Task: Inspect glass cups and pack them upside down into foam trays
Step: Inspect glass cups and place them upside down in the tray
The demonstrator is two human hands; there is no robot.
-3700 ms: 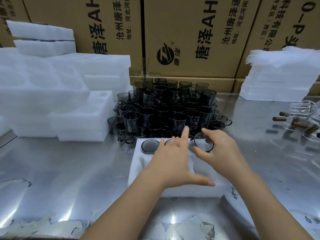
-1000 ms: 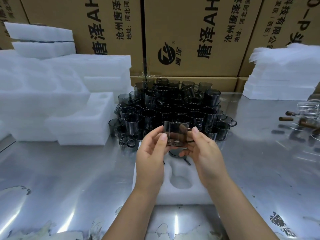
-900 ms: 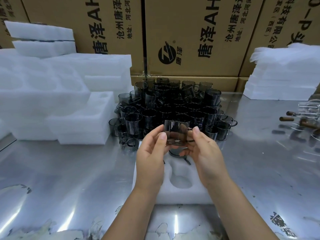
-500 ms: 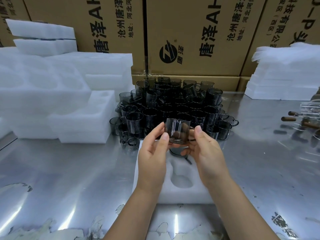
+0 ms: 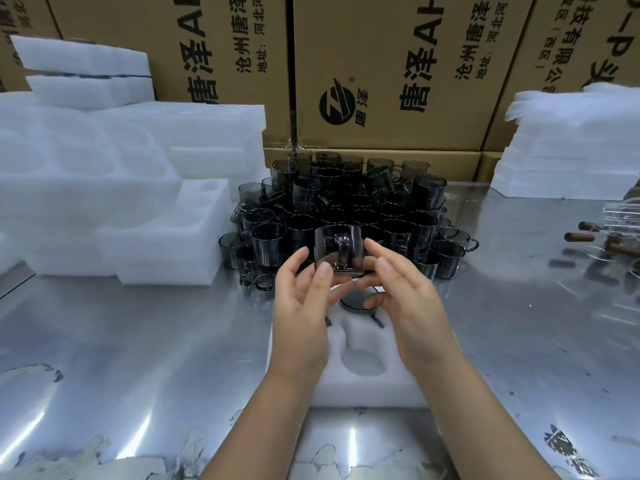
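Observation:
A smoky grey glass cup [image 5: 338,249] is held up above a white foam tray [image 5: 360,386], its handle facing me. My left hand [image 5: 304,306] grips it from the left with thumb and fingers; my right hand [image 5: 405,296] holds it from the right. An upturned cup [image 5: 358,302] sits in a far pocket of the tray, and a near round pocket [image 5: 363,363] is bare. A crowded pile of the same dark cups [image 5: 346,209] stands behind the tray.
Stacks of white foam trays [image 5: 114,188] fill the left side of the metal table [image 5: 138,341]. More foam sheets [image 5: 571,147] lie at the back right. Cardboard boxes [image 5: 381,71] wall off the rear. Clear glassware with brown handles [image 5: 613,230] lies at the right edge.
Both hands lifted off the tray, took a cup from the pile and have been turning it; its handle now faces me.

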